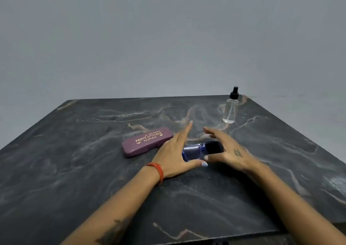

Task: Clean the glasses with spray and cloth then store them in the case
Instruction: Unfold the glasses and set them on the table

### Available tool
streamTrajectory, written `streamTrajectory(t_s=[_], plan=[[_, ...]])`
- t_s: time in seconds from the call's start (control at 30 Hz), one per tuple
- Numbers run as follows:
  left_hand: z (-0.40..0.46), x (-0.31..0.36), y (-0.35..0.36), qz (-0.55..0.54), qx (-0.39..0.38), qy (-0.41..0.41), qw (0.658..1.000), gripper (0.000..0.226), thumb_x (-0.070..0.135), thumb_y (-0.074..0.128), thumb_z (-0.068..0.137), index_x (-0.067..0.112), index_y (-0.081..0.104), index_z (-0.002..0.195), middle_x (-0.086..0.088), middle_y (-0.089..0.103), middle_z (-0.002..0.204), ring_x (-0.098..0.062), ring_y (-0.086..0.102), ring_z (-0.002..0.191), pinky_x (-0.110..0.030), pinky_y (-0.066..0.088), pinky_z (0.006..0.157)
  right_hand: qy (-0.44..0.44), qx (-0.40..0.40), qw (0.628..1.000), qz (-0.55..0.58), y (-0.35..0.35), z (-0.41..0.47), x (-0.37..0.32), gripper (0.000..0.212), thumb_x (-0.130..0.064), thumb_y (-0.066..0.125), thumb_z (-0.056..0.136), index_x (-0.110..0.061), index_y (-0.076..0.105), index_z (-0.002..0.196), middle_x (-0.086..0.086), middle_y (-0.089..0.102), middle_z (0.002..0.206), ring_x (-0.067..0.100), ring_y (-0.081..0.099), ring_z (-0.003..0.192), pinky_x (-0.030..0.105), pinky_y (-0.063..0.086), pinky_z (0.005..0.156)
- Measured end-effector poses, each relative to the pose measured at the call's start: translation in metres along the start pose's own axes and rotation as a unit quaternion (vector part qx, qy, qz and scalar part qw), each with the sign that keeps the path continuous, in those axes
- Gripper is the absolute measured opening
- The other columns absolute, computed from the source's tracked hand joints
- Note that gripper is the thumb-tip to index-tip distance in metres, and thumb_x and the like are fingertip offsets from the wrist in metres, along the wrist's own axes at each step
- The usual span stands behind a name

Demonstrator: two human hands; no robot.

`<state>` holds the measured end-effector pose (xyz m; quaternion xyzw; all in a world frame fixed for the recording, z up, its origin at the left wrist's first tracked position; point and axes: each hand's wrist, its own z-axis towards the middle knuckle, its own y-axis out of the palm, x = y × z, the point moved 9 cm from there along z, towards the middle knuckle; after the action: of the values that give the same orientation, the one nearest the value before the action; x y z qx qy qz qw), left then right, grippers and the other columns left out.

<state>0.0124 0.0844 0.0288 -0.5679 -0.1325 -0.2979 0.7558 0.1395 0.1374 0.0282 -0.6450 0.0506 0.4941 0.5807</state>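
Blue-framed glasses (194, 151) with dark lenses lie on the dark marble table (74, 170), between my two hands. My left hand (175, 151) hovers at their left end with straight fingers and its thumb near the frame's front edge. My right hand (227, 149) hovers over their right end, fingers spread and relaxed, partly covering the right lens. Neither hand grips the glasses. A closed maroon case (147, 141) printed "Prince Opticals" lies just left of my left hand. A clear spray bottle (231, 108) with a black nozzle stands upright at the far right. No cloth is in view.
The table's far edge meets a plain grey wall (168, 38). Its near edge (206, 238) runs across the bottom of the view, below my forearms.
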Motion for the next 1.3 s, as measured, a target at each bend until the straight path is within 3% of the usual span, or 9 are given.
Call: streamTrajectory(t_s=[0.1,0.23,0.47,0.6,0.73,0.8,0.93,1.07,1.3], plan=[[0.000,-0.006,0.003,0.014,0.000,-0.002,1.000,0.101,0.058,0.066,0.072,0.042,-0.004,0.144,0.004,0.044,0.140,-0.015,0.049,0.118,-0.034,0.039,0.103,0.007,-0.003,0.995,-0.096,0.002,0.001,0.003,0.083,-0.041,0.065,0.057,-0.027,0.044,0.136,-0.007,0.050,0.136,0.011,0.043,0.125,0.032,0.036,0.105],[-0.001,-0.010,0.003,0.061,0.012,0.009,0.998,0.079,0.049,0.062,0.080,0.033,0.018,0.145,-0.004,0.057,0.112,-0.019,0.049,0.107,-0.022,0.036,0.088,-0.024,0.014,0.995,-0.096,-0.001,0.002,-0.005,0.050,-0.032,0.065,0.063,-0.031,0.064,0.114,-0.016,0.065,0.108,0.001,0.058,0.100,0.029,0.046,0.091],[-0.005,0.008,-0.009,0.047,0.078,0.091,0.992,0.051,0.034,0.064,0.081,0.022,0.052,0.129,0.001,0.065,0.117,-0.016,0.058,0.105,-0.019,0.039,0.089,-0.078,0.066,0.993,-0.058,-0.005,-0.003,-0.022,0.041,-0.026,0.063,0.066,-0.026,0.069,0.107,-0.014,0.068,0.099,-0.004,0.061,0.091,0.019,0.046,0.082],[-0.009,0.007,-0.023,0.006,0.138,0.079,0.987,0.045,0.036,0.062,0.076,0.018,0.061,0.118,-0.001,0.070,0.102,-0.012,0.063,0.091,-0.014,0.043,0.079,-0.046,0.105,0.978,0.173,-0.016,-0.002,-0.022,0.046,-0.010,0.081,0.065,-0.025,0.067,0.106,-0.005,0.070,0.101,0.005,0.065,0.095,0.021,0.050,0.084],[-0.008,0.000,-0.030,-0.204,0.150,0.031,0.967,0.032,0.037,0.060,0.072,0.026,0.066,0.101,0.001,0.072,0.089,-0.010,0.066,0.080,-0.020,0.052,0.074,-0.031,0.082,0.890,0.448,-0.013,0.002,-0.027,0.056,-0.003,0.072,0.066,-0.014,0.057,0.119,0.005,0.071,0.106,0.017,0.068,0.097,0.022,0.054,0.077],[-0.006,-0.004,-0.025,-0.303,0.136,-0.008,0.943,0.022,0.031,0.064,0.074,0.031,0.064,0.096,-0.002,0.072,0.092,-0.016,0.069,0.080,-0.026,0.056,0.073,-0.018,0.061,0.856,0.513,-0.007,0.004,-0.033,0.052,-0.002,0.070,0.073,-0.006,0.053,0.122,0.010,0.071,0.103,0.020,0.069,0.092,0.023,0.055,0.073],[-0.004,-0.006,-0.025,-0.439,0.131,-0.054,0.887,0.015,0.008,0.060,0.086,0.017,0.062,0.098,-0.011,0.070,0.093,-0.018,0.069,0.072,-0.025,0.057,0.067,-0.004,0.048,0.843,0.536,0.000,0.011,-0.039,0.036,-0.007,0.061,0.073,-0.004,0.057,0.109,0.012,0.072,0.093,0.020,0.070,0.084,0.024,0.056,0.069],[-0.003,-0.007,-0.023,-0.484,0.116,-0.073,0.864,0.014,0.003,0.054,0.089,0.010,0.059,0.100,-0.019,0.068,0.095,-0.018,0.068,0.075,-0.030,0.058,0.072,-0.003,0.052,0.878,0.476,0.006,0.020,-0.037,0.024,-0.002,0.061,0.079,0.001,0.061,0.102,0.009,0.072,0.085,0.017,0.069,0.078,0.024,0.057,0.067],[-0.001,-0.007,-0.026,-0.370,0.130,-0.016,0.920,0.054,0.038,0.062,0.078,0.035,0.042,0.128,0.004,0.054,0.128,-0.009,0.059,0.110,-0.028,0.052,0.089,-0.045,0.089,0.950,0.295,0.006,0.015,-0.046,0.013,-0.010,0.058,0.090,-0.012,0.069,0.098,0.005,0.071,0.081,0.007,0.065,0.069,0.015,0.047,0.056]])
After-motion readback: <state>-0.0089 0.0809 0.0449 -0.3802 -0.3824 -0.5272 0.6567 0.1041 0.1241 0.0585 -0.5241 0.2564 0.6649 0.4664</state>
